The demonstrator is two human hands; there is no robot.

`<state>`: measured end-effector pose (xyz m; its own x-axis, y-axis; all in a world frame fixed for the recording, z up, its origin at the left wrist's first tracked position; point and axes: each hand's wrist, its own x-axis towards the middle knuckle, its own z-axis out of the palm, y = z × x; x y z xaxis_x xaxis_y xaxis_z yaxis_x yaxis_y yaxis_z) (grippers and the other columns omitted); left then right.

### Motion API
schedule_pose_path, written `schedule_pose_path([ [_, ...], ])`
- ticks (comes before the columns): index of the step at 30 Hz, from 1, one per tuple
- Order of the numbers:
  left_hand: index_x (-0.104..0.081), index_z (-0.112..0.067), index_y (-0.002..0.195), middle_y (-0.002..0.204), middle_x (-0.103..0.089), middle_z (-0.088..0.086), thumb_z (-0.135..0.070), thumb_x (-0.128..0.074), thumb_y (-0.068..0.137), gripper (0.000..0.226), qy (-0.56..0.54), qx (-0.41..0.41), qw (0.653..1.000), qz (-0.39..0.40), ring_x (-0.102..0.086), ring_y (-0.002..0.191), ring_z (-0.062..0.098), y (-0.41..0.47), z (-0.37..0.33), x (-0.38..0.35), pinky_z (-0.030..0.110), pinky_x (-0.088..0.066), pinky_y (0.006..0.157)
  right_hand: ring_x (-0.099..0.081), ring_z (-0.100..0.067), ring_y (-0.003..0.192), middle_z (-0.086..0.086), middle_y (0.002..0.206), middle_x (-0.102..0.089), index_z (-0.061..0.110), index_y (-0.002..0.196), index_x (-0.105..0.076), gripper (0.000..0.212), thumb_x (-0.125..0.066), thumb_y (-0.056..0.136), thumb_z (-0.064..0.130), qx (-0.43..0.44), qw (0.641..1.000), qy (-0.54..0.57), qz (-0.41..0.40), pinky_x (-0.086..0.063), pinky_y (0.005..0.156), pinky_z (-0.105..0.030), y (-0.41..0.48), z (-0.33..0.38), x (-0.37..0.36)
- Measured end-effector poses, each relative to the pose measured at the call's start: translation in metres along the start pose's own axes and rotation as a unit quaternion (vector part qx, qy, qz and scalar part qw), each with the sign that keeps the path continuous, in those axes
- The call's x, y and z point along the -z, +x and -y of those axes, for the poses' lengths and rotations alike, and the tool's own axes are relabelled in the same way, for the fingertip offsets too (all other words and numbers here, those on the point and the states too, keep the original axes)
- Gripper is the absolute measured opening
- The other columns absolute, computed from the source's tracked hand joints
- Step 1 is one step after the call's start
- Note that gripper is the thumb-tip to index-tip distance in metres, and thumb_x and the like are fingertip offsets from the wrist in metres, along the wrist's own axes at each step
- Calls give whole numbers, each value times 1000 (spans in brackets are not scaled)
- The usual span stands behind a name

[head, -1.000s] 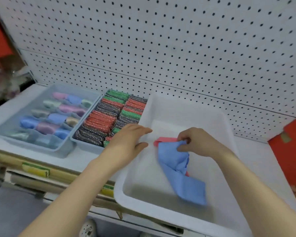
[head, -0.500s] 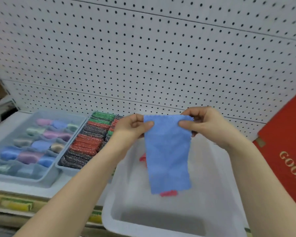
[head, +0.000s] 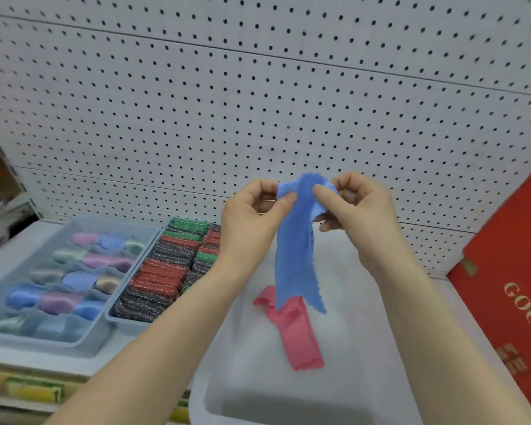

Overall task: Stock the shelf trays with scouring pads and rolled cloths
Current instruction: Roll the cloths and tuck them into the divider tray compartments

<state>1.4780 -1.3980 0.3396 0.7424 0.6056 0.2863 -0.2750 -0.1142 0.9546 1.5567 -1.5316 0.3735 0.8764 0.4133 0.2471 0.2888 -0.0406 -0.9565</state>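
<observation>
Blue cloth [head: 298, 250] is hanging in the air above a white tub [head: 196, 403], its top edge bunching between two hands held close together. The left hand [head: 252, 222] is pinching the left part of that edge between thumb and curled fingers, and the right hand [head: 359, 216] is pinching the right part in the same way. The cloth's lower end is dangling in front of a pink cloth [head: 292, 329] that is lying on the tub's bottom; whether the two are touching cannot be told. To the left of the tub, scouring pads [head: 163, 277] in red, green and dark glitter are standing packed in rows in a grey tray [head: 126, 323]. Further left, rolled cloths [head: 77, 279] in pale colours are sitting in the compartments of a second tray [head: 59, 342]. Both trays are resting on a pale shelf [head: 13, 250] with a white pegboard [head: 258, 102] rising at the far side. A red box [head: 509, 286] is leaning at the right.
</observation>
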Motion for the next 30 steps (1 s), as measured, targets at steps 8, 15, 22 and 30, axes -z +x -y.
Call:
schedule_pose_path([
  [8, -73, -15, 94, 86, -76, -5, -9, -71, 87, 9, -26, -26, 999, 2, -72, 83, 7, -2, -8, 2, 16, -54, 75, -74, -24, 78, -15, 87, -74, 6, 90, -70, 13, -66, 93, 18, 2, 998, 50, 32, -57, 71, -28, 0, 5, -18],
  [15, -72, -21, 101, 89, -76, -8, -4, -72, 84, 24, 0, -15, 1000, 3, -72, 84, 6, 0, -1, 10, 17, -55, 76, -73, -17, 87, -4, 89, -76, 9, 100, -75, 26, -51, 101, 20, 15, 995, 12, 100, -57, 78, -26, -2, 1, -20],
  [22, -71, -16, 101, 89, -75, -7, -4, -67, 88, 18, -33, 22, 999, 26, -70, 84, 8, 9, 5, 23, 23, -56, 79, -67, -7, 89, 6, 98, -72, 25, 106, -68, 20, -73, 87, 18, 11, 997, -41, 64, -54, 84, -23, 9, -17, -2],
  [30, -67, -5, 116, 107, -74, 8, -14, -64, 92, 25, -98, 99, 983, 117, -71, 99, 22, 12, 14, 30, 35, -57, 86, -71, -22, 77, -13, 86, -75, 2, 92, -69, 6, -69, 87, 5, -37, 992, 81, 88, -60, 74, -32, 7, -30, -18],
])
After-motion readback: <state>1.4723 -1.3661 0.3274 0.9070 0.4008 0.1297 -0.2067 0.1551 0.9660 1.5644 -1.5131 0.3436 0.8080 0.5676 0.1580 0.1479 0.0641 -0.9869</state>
